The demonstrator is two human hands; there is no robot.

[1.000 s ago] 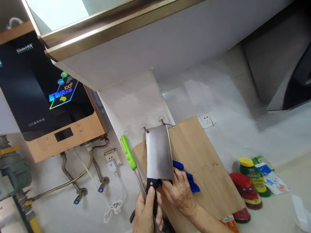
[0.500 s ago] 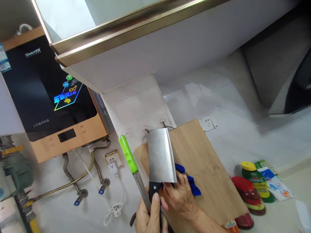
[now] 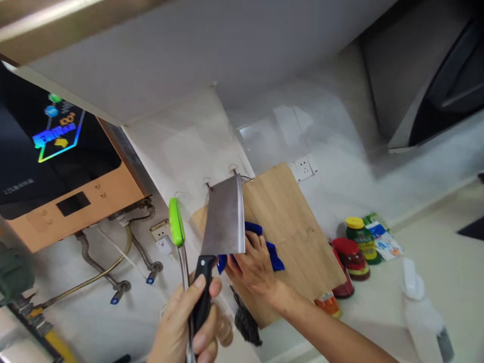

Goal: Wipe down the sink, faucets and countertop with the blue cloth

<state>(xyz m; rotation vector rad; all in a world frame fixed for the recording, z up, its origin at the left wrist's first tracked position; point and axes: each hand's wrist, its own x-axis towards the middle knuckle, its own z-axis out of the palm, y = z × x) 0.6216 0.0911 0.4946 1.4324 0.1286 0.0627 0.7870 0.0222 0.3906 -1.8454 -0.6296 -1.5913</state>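
L hand (image 3: 181, 315): bare; thumb (image 3: 192, 290) thick w/ rounded tip, short-looking nail in view; other fingertips (image 3: 215, 286) blunt, fingers part hidden; hand cut off by btm edge. R hand (image 3: 255, 264): also bare; back of hand shows, knuckles (image 3: 258, 249) lightly creased, fingers partly out of sight. R forearm (image 3: 317, 320): bare from wrist to btm edge, smooth-looking, narrower at wrist, thicker twd frame edge. Finer detail too blurry.
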